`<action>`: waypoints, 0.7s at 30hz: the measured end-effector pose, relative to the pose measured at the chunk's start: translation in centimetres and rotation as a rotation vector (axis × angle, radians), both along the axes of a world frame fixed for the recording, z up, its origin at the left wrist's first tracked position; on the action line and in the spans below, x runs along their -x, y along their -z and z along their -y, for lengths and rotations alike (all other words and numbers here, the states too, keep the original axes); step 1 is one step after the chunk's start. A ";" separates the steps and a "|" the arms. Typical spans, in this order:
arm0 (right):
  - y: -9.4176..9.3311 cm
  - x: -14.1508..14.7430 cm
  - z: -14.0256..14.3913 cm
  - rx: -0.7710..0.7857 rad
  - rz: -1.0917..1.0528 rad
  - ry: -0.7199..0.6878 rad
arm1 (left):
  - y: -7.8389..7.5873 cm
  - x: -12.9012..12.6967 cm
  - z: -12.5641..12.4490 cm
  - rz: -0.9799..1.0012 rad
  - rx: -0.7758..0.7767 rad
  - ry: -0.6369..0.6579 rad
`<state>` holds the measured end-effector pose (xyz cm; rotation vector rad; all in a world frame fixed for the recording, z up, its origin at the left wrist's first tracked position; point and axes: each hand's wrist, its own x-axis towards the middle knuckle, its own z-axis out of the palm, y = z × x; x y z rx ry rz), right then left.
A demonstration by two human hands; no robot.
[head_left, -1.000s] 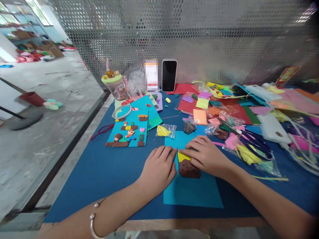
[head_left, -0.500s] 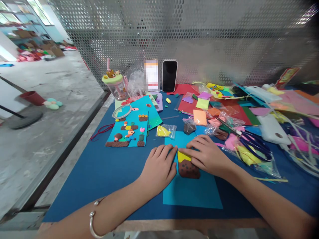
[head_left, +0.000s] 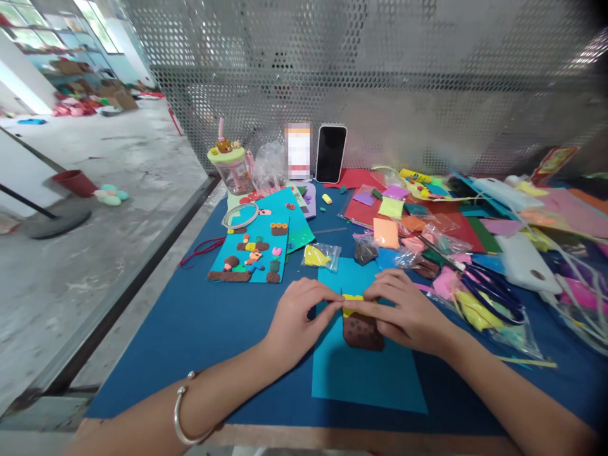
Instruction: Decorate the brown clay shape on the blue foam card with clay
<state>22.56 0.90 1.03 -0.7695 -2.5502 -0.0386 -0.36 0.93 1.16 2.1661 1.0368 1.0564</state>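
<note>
A piece of brown clay (head_left: 363, 332) with dark spots lies on a bright blue sheet (head_left: 370, 386), a strip of yellow clay (head_left: 352, 307) along its upper edge. My left hand (head_left: 304, 323) pinches the left end of the yellow clay, its thumb and index finger meeting there. Above the right part of the clay is my right hand (head_left: 403, 310). Its index finger stretches left across the yellow strip, and the other fingers rest beside it, partly hiding the clay. A bag of yellow clay (head_left: 317, 256) and a lump of dark clay (head_left: 365, 252) lie just beyond the sheet.
Left of the sheet lies a finished-looking clay picture (head_left: 251, 253) with a roll of tape (head_left: 240, 216) on its stack. Scissors (head_left: 489, 285), clay packets and cables crowd the right side. A cup (head_left: 232, 168) and a phone (head_left: 331, 154) stand at the back.
My left fingers have closed from lying flat into a pinch at the yellow clay's edge. My right index finger now lies lower across the yellow strip. The whole view has shifted slightly.
</note>
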 end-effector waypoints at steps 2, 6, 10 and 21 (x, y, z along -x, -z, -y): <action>0.0 -0.1 0.0 0.009 -0.017 -0.025 | -0.1 0.1 0.0 0.038 0.033 0.032; 0.1 -0.2 0.0 0.034 -0.066 -0.086 | -0.4 0.3 -0.1 0.109 0.077 0.114; 0.1 -0.2 0.0 0.040 -0.101 -0.111 | -0.5 0.3 -0.1 0.094 0.111 0.140; -0.2 0.6 -0.1 -0.047 -0.162 -0.086 | -2.9 -0.1 -8.1 0.002 0.002 -0.196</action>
